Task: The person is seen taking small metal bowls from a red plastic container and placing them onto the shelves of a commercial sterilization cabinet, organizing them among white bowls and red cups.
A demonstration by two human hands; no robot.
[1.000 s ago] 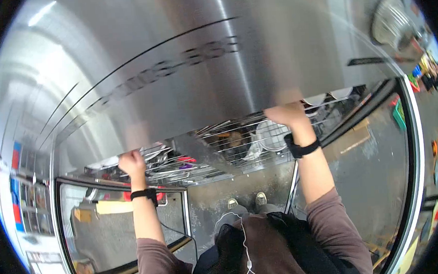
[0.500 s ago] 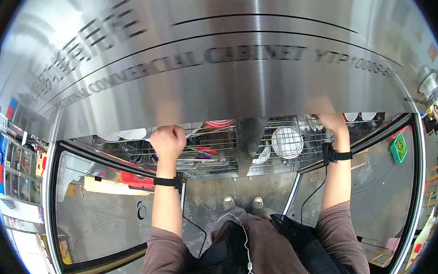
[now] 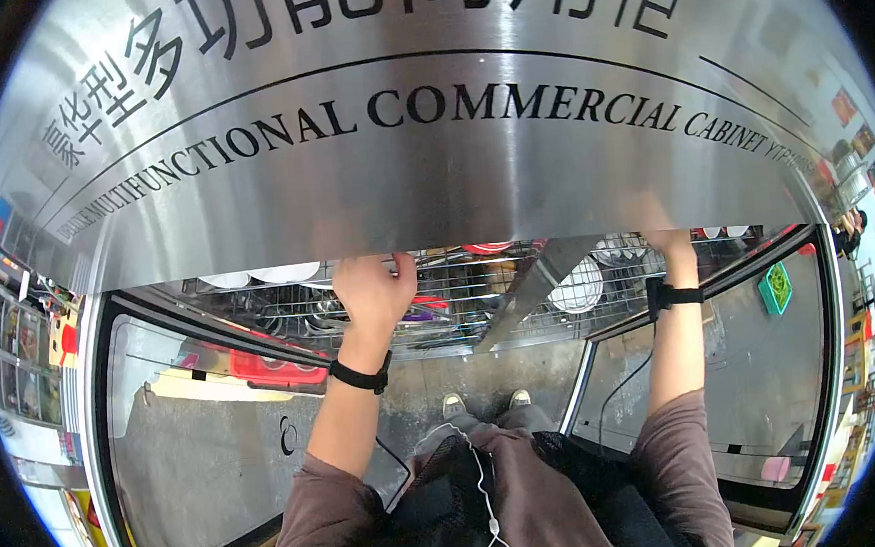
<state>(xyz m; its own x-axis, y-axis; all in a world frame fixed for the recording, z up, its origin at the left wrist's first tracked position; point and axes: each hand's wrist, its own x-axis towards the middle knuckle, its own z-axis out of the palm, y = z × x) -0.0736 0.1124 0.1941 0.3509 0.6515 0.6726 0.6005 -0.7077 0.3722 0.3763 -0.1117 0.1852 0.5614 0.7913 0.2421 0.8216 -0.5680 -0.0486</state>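
Observation:
My left hand (image 3: 370,290) reaches under the lower edge of a stainless steel cabinet panel (image 3: 402,190). Its thumb shows, apart from the palm, but the other fingers are hidden behind the panel. Below that hand are wire racks (image 3: 289,308) with utensils and dishes. My right hand (image 3: 670,242) also goes up behind the panel edge at the right, its fingers out of sight. Near it, a white round plate or bowl (image 3: 576,285) sits in the wire rack. What either hand holds, if anything, is hidden.
Glass cabinet doors (image 3: 208,448) stand swung out on both sides of me. A metal post (image 3: 539,292) divides the racks. A red tray (image 3: 278,366) shows through the left glass, and a green basket (image 3: 776,290) stands at the right.
My left hand has moved right along the panel edge, and its thumb has spread. My right hand stays at about the same place. My view has shifted left across the panel lettering.

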